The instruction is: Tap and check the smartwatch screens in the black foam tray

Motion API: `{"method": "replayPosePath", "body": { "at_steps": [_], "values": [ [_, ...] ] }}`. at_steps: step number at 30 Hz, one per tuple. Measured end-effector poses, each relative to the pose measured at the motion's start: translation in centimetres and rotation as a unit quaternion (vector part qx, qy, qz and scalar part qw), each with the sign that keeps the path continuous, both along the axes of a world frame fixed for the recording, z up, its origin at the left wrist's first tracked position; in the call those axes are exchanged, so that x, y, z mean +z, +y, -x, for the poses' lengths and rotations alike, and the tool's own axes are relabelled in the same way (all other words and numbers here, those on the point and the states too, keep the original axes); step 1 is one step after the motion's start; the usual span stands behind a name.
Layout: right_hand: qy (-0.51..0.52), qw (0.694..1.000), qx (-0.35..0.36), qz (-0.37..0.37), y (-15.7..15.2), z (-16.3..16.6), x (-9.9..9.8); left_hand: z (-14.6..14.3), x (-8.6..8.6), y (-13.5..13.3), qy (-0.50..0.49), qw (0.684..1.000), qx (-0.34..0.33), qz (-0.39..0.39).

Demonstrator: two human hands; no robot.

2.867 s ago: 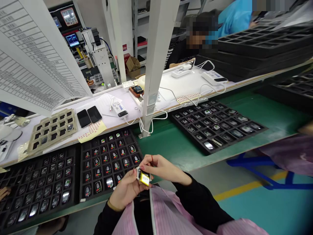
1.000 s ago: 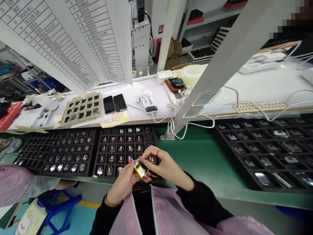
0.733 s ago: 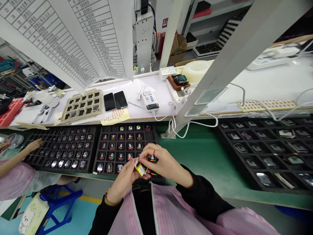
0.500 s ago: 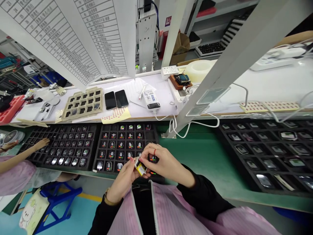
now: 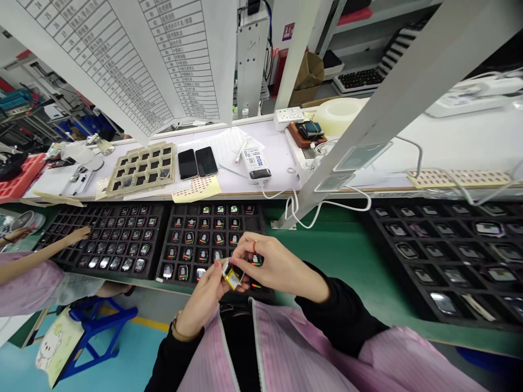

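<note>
Close to my chest, my left hand (image 5: pixel 206 294) is closed around a small opened smartwatch body (image 5: pixel 232 279), whose yellow-edged battery with a pale label faces up. Thumb and fingers of my right hand (image 5: pixel 269 265) are pinched together at its upper edge; whatever is between those fingertips is too small to make out. Just beyond both hands lies a black foam tray (image 5: pixel 168 239) of lit smartwatches in separate cells. My right hand hides some of the tray's right side.
A second foam tray (image 5: pixel 153 256) stands left, with a co-worker's hand (image 5: pixel 79 234) over it. Another tray (image 5: pixel 402 283) is at right. Two phones (image 5: pixel 196 163), a power bank (image 5: pixel 256 163) and a beige tray (image 5: pixel 141 169) lie on the shelf. A slanted post (image 5: pixel 359 120) rises ahead; a white cable (image 5: pixel 343 207) dangles.
The view has shifted slightly. My hands stay together at the smartwatch body, with the right fingertips still at its upper edge. The co-worker's hand remains over the left tray.
</note>
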State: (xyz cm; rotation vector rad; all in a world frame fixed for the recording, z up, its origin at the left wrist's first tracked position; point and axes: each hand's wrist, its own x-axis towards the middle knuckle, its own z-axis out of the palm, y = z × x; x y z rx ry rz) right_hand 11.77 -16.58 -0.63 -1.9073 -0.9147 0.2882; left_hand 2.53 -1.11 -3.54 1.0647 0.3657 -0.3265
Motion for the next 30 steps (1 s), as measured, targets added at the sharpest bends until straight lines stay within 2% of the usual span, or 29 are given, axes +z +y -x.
{"method": "replayPosePath", "body": {
  "at_steps": [8, 14, 24, 30],
  "values": [
    [-0.042, 0.999, 0.029, 0.020, 0.6, 0.0, 1.2, 0.3, 0.1, 0.4, -0.026, 0.999, 0.020, 0.017],
    [-0.064, 0.997, 0.043, 0.024, 0.9, 0.0, 1.6, 0.4, 0.1, 0.4, -0.035, 0.997, 0.062, 0.025],
    [-0.035, 0.997, 0.060, 0.015, 0.8, -0.3, 1.7, 0.3, 0.3, 0.1, -0.038, 0.995, 0.083, 0.033],
    [-0.027, 0.997, 0.077, 0.016, 0.9, -0.6, 2.6, 0.5, 0.3, 0.1, -0.053, 0.994, 0.090, 0.027]
  ]
}}
